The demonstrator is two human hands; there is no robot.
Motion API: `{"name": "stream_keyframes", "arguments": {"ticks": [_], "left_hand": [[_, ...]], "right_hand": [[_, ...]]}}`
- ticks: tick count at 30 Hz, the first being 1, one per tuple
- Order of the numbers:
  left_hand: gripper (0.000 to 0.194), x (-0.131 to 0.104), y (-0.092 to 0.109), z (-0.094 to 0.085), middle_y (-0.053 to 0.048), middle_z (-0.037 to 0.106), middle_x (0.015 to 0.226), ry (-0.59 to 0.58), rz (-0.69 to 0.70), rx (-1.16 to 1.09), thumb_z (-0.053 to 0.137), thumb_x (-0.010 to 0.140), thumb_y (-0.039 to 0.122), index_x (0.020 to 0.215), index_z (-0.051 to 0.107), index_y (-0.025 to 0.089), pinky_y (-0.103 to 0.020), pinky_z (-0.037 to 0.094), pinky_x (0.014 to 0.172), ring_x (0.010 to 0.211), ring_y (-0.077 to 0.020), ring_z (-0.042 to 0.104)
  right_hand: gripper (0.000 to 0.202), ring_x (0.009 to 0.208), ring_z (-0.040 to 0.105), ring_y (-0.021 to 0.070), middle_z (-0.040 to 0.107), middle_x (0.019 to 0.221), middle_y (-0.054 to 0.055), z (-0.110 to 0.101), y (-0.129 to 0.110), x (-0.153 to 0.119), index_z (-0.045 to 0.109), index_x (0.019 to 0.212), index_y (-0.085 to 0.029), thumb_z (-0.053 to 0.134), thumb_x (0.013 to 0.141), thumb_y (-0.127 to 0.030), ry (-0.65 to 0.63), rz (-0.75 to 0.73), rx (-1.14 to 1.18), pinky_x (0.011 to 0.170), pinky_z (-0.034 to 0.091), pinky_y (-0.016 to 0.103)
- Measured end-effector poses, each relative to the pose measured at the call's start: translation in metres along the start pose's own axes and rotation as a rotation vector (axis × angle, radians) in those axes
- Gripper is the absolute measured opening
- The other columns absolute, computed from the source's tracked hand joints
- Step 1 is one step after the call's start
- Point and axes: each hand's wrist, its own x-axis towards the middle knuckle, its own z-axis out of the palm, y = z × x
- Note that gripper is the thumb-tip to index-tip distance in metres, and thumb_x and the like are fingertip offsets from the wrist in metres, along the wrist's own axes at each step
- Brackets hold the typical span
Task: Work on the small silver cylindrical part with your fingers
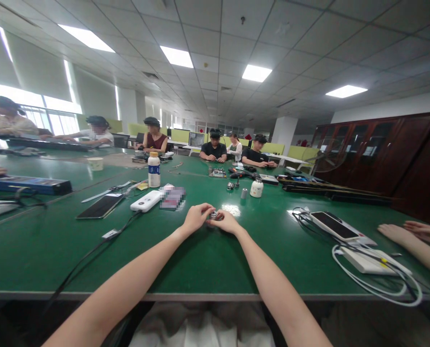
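Observation:
Between my two hands, just above or on the green table (186, 270), is a small silvery metal cylinder (213, 216). My left hand (196, 218) has its fingertips closed on the top left of it. From the other side, the thumb and fingers of my right hand (228, 222) curl around it. Its exact kind is too small to make out. Farther out stand a similar grey metal cylinder (244, 193), some small dark metal pieces (230, 186) and a round white jar (257, 188).
On the left lie a white power bank (146, 201) with a black cable, a dark phone (101, 206) and an upright bottle (154, 170). To the right are another phone (333, 225), a white box (375, 260) with cables, and another person's hands (398, 233). Several people sit across the table.

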Motion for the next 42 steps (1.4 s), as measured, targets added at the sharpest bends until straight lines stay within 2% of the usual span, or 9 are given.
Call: {"name": "stream_keyframes", "arguments": {"ticks": [5,17,20,25,29,31,34,39,42], "left_hand": [[0.022,0.0,0.0,0.0,-0.006,0.068,0.103,0.011,0.0,-0.001,0.057,0.097,0.033,0.106,0.065,0.014,-0.037,0.057,0.08,0.088,-0.0179,0.066],[0.024,0.001,0.002,0.002,-0.004,0.069,0.095,0.008,-0.029,-0.028,0.058,0.096,0.035,0.099,0.066,0.013,-0.036,0.057,0.078,0.082,-0.0166,0.067],[0.028,0.0,0.003,0.001,-0.004,0.072,0.088,0.001,-0.02,-0.053,0.058,0.095,0.039,0.093,0.069,0.014,-0.035,0.056,0.078,0.079,-0.017,0.069],[0.033,0.0,0.002,-0.002,-0.005,0.078,0.082,0.007,-0.021,-0.083,0.066,0.081,0.05,0.087,0.077,0.018,-0.029,0.054,0.071,0.077,-0.0222,0.071],[0.04,0.003,-0.004,-0.005,-0.007,0.078,0.085,0.008,-0.046,-0.091,0.077,0.068,0.05,0.091,0.076,0.017,-0.03,0.054,0.07,0.079,-0.0237,0.071],[0.05,0.003,-0.008,-0.006,-0.007,0.078,0.086,-0.022,-0.051,-0.104,0.081,0.061,0.05,0.098,0.075,0.017,-0.03,0.055,0.07,0.078,-0.0234,0.071],[0.063,0.0,-0.013,-0.005,-0.006,0.078,0.083,-0.103,-0.051,-0.127,0.088,0.05,0.045,0.104,0.073,0.016,-0.029,0.056,0.068,0.073,-0.0228,0.071],[0.05,-0.005,-0.017,0.0,-0.007,0.078,0.084,-0.174,-0.05,-0.155,0.087,0.057,0.042,0.096,0.073,0.014,-0.031,0.057,0.072,0.075,-0.0217,0.073],[0.05,-0.006,-0.017,0.002,-0.008,0.078,0.088,-0.168,-0.05,-0.161,0.085,0.06,0.041,0.1,0.072,0.014,-0.033,0.057,0.076,0.08,-0.0224,0.073]], "right_hand": [[0.037,0.064,0.059,0.0139,0.064,0.069,-0.003,-0.001,-0.002,0.0,0.06,0.07,-0.018,0.083,0.061,-0.046,-0.001,-0.006,0.016,0.06,0.043,0.024],[0.036,0.067,0.058,0.0132,0.063,0.072,-0.003,-0.002,0.001,0.002,0.063,0.077,-0.017,0.084,0.062,-0.042,-0.042,-0.007,0.019,0.063,0.044,0.025],[0.035,0.071,0.06,0.0139,0.064,0.078,-0.001,-0.004,0.002,0.004,0.065,0.085,-0.016,0.083,0.068,-0.041,-0.089,-0.012,0.014,0.067,0.048,0.027],[0.024,0.081,0.066,0.0159,0.067,0.097,0.004,-0.014,0.004,0.005,0.063,0.106,-0.013,0.066,0.092,-0.032,-0.231,-0.01,0.021,0.073,0.056,0.033],[0.026,0.086,0.067,0.0171,0.066,0.106,0.006,-0.028,0.009,0.006,0.06,0.116,-0.014,0.061,0.096,-0.03,-0.294,0.032,-0.003,0.075,0.058,0.035],[0.024,0.089,0.066,0.0179,0.065,0.108,0.007,-0.034,0.011,0.006,0.061,0.114,-0.014,0.061,0.096,-0.03,-0.275,0.045,-0.029,0.077,0.058,0.036],[0.023,0.093,0.065,0.0188,0.065,0.111,0.007,-0.04,0.009,0.008,0.063,0.112,-0.015,0.059,0.097,-0.032,-0.178,0.042,-0.066,0.081,0.057,0.037],[0.028,0.087,0.067,0.0177,0.068,0.102,0.006,-0.039,-0.009,0.008,0.064,0.109,-0.014,0.057,0.098,-0.038,-0.064,-0.022,-0.072,0.08,0.056,0.038],[0.026,0.081,0.069,0.0172,0.073,0.092,0.004,-0.037,-0.019,0.004,0.071,0.101,-0.015,0.065,0.092,-0.038,-0.046,-0.059,-0.086,0.076,0.056,0.033]]}}
